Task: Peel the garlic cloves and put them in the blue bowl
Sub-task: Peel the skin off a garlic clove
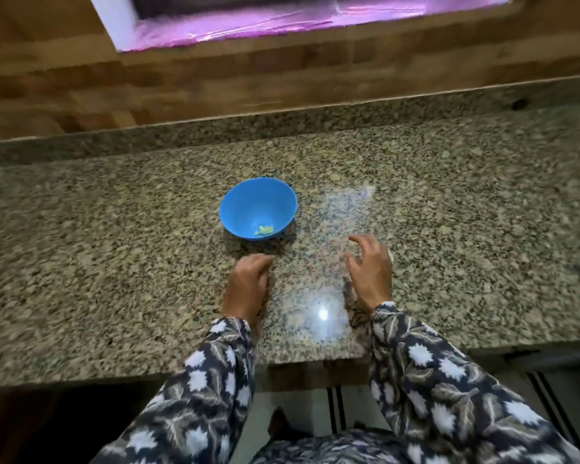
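The round blue plastic bowl (248,202) sits at the centre of the frame on the speckled granite counter (466,229); a few pale yellowish garlic cloves (264,230) lie at its bottom, too small to tell whether peeled. Such cloves are likely light, firm and slick once skinned, best pinched by the ends; the bowl looks light and could skid on the polished stone. The left hand (246,286), just below the bowl, has its fingers curled under, blurred; I cannot tell if it holds anything. The right hand (370,272), lower right of the bowl, hovers with fingers spread, empty. No loose garlic shows; nothing blocks the bowl; a brown wooden wall (215,85) crosses the top.
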`<state>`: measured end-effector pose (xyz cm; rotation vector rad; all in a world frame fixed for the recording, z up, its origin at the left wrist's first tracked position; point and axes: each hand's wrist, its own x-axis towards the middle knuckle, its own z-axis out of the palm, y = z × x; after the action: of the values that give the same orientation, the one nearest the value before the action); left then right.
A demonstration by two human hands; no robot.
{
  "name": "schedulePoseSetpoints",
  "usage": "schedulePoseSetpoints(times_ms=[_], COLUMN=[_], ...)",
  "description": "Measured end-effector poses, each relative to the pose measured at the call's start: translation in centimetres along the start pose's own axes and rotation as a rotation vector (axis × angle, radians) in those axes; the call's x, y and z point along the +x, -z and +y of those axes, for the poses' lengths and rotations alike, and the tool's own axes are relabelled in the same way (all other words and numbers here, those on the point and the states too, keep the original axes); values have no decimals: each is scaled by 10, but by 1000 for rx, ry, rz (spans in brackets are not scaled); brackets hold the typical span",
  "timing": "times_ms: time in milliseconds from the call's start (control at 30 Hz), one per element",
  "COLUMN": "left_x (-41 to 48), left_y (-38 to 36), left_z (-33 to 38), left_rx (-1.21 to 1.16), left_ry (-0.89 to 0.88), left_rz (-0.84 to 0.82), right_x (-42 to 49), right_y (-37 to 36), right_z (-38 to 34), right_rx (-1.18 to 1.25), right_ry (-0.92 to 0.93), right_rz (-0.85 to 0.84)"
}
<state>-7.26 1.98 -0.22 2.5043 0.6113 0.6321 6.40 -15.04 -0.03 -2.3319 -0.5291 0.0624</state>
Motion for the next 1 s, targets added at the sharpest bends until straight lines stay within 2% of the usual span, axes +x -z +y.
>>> schedulePoseSetpoints(times_ms=[67,100,167,233,300,400,500,600,633,733,800,867,1000], left_x=[26,43,80,108,122,130,119,83,67,28,13,5,1], left_y=[9,13,17,13,8,6,13,18,15,-4,-14,-19,-17], left_z=[11,15,13,2,-8,-16,-12,6,13,36,42,40,28], left_rx=[-83,-118,-133,-37,62,48,-73,-243,-304,-462,-529,-583,-929], left_ry=[-29,-4,130,277,342,397,369,253,221,245,307,352,610], left_rz=[157,177,75,-119,-270,-314,-181,23,11,-243,-336,-315,-290], right_x=[7,11,16,17,17,14,11,6,2,-18,-30,-38,-40], right_y=[4,6,10,10,9,8,10,6,1,-21,-37,-47,-47], right_z=[11,16,25,29,30,32,27,9,1,-27,-40,-45,-44], right_rx=[-100,-150,-237,-272,-256,-197,14,418,612,1143,1265,1301,1318], right_ry=[-41,-69,-154,-217,-239,-240,-269,-350,-411,-644,-725,-740,-723], right_rz=[1,-14,-43,-39,-27,4,28,-9,-45,-180,-239,-270,-341])
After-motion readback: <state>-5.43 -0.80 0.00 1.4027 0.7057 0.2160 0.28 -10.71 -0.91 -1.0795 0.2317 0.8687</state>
